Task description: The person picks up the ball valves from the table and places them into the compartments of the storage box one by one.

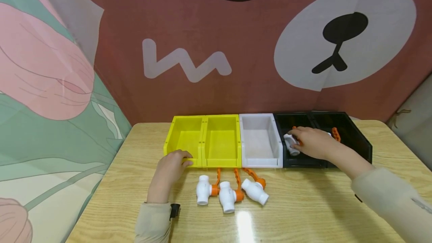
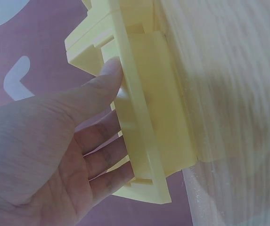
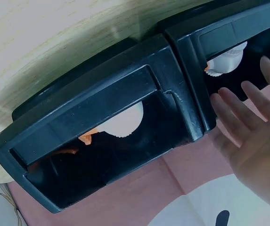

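My right hand (image 1: 312,142) is over the nearer black bin (image 1: 287,162), beside a white plastic ball valve (image 1: 292,146). In the right wrist view, the fingers of that hand are spread and apart from the valve (image 3: 228,60) inside the bin. Another ball valve (image 3: 125,120) with an orange handle lies in the far-right black bin (image 3: 97,84). My left hand (image 1: 172,164) rests at the front rim of the leftmost yellow bin (image 1: 168,143). Its thumb and loosely extended fingers touch the rim in the left wrist view and hold nothing.
Three white ball valves with orange handles, a left one (image 1: 203,190), a middle one (image 1: 227,197) and a right one (image 1: 255,191), lie on the wooden table (image 1: 290,213). A second yellow bin (image 1: 221,141) and a white bin (image 1: 260,141) stand in the row. A printed cloth (image 1: 189,96) hangs behind.
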Tool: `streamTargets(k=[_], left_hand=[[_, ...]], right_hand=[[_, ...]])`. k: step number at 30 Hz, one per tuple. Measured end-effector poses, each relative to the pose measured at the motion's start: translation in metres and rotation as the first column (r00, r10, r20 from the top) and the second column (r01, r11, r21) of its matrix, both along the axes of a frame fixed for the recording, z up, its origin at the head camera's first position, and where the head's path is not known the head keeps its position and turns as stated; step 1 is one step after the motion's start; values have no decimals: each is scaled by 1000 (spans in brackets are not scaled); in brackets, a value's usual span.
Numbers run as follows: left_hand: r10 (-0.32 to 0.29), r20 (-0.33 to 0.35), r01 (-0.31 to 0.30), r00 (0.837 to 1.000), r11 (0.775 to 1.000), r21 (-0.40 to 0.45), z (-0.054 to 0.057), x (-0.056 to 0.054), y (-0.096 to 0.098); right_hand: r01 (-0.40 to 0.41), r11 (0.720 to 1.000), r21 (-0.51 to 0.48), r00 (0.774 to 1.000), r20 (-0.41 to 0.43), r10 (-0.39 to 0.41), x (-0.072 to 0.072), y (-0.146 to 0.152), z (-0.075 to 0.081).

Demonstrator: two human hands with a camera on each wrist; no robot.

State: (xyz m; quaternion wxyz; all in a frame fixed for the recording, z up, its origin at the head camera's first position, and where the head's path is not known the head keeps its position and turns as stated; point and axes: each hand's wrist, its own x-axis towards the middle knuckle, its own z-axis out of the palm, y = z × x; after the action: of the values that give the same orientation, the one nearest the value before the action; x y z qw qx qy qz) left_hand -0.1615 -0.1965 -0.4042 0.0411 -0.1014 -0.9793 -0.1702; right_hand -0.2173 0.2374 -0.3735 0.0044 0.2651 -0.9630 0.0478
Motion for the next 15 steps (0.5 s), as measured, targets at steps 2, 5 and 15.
streamTargets(k=[2,5,15], left_hand=[[1,1,-1,1000,1000,-1,0,0,0],[0,2,0,1000,1000,0,0,0,0],[1,4,-1,1000,1000,-2,1,0,0]], right_hand=[[-1,1000,-14,999,-36,1,3,1,0],[12,999,-32,997,-75,-15,9,1,0],[-1,994,-107,983,-185,-19,27,-5,2]])
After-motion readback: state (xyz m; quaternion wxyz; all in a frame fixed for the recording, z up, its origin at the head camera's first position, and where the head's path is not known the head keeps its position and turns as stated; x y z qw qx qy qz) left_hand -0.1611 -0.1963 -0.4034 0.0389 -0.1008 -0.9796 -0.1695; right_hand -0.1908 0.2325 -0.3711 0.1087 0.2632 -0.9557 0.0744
